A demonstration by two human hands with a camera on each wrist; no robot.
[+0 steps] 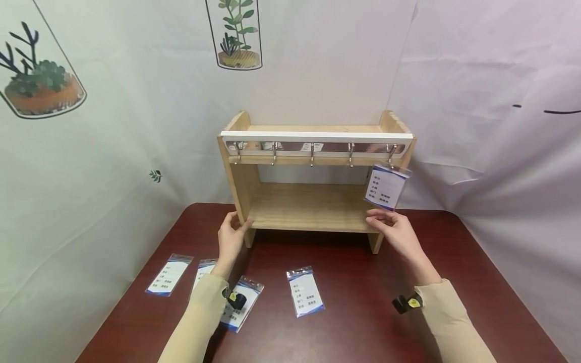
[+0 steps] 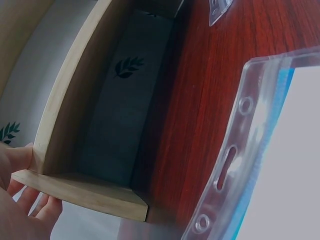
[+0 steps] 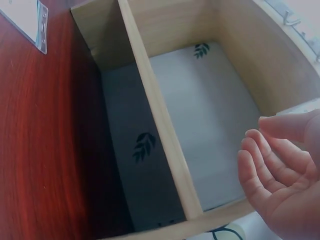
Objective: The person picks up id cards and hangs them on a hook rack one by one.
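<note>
wooden shelf unit (image 1: 308, 204) with hook rail (image 1: 292, 137), one badge hung, two hands attending.

pale timber, upright on a dark red surface (image 1: 358, 312); white rail across the front, five metal hooks. hung badge (image 1: 386, 186): clear sleeve, white card with blue edging, slightly tilted, at the rightmost hook (image 1: 391, 153). right hand (image 1: 399, 232): grip released, fingers loosely bent, just below the badge's lower edge; contact cannot be told. left hand (image 1: 232, 237): grip clasped on the unit's lower left corner, thumb inside, fingers outside. further badges, four, flat on the surface: one at far left (image 1: 169, 275), one partly behind the left sleeve (image 1: 199, 307), one beside the left wrist, partly covered, and one (image 1: 305, 291) in front of the unit. backdrop: pale cloth (image 1: 317, 60), printed potted plants.
</note>
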